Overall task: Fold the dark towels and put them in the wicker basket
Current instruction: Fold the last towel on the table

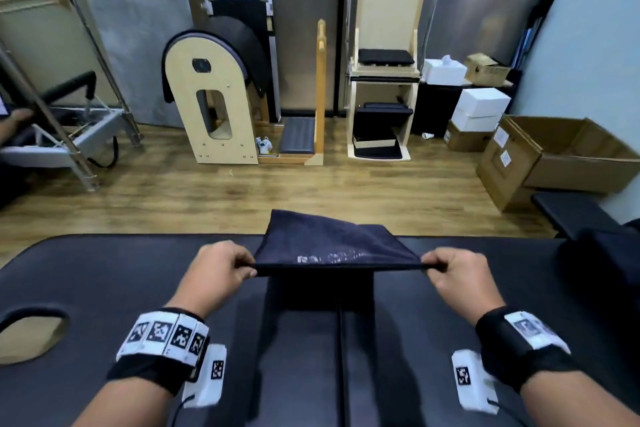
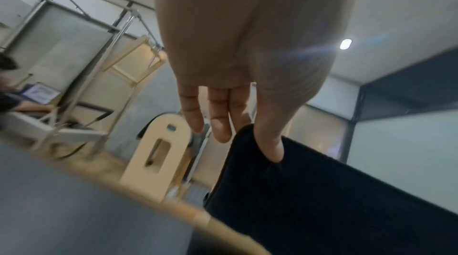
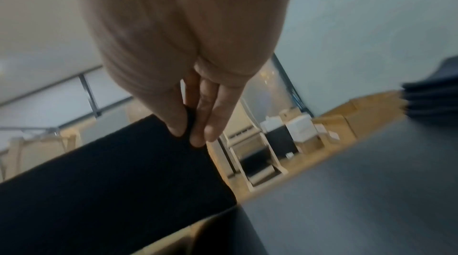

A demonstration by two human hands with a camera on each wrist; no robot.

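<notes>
Clearly the folding step was in hand; a dark towel [image 1: 337, 246] hung in the air above the padded black surface [image 1: 104, 281], stretched taut between both hands, with its far half billowing up and away from the person and faint pale lettering showing on top. At the towel's left corner the left hand [image 1: 218, 270] had its grip closed to a pinch, thumb over the cloth edge and forefinger beneath, while the other fingers [image 2: 220, 122] hung loose in the left wrist view; at the towel's right corner the right hand [image 1: 457, 276] pinched the same way, thumb and fingertips [image 3: 198, 133] nipped tight on a fold of fabric. Beyond the towel's right corner, at the edge of the surface, lay what looked like a stack of dark cloth [image 3: 431, 98], blurred; no wicker basket showed in any view. My judgement: the next move calls for laying the cloth flat on the surface, or bringing the corners together for a further fold, with both pinches kept level so the edges meet squarely.
</notes>
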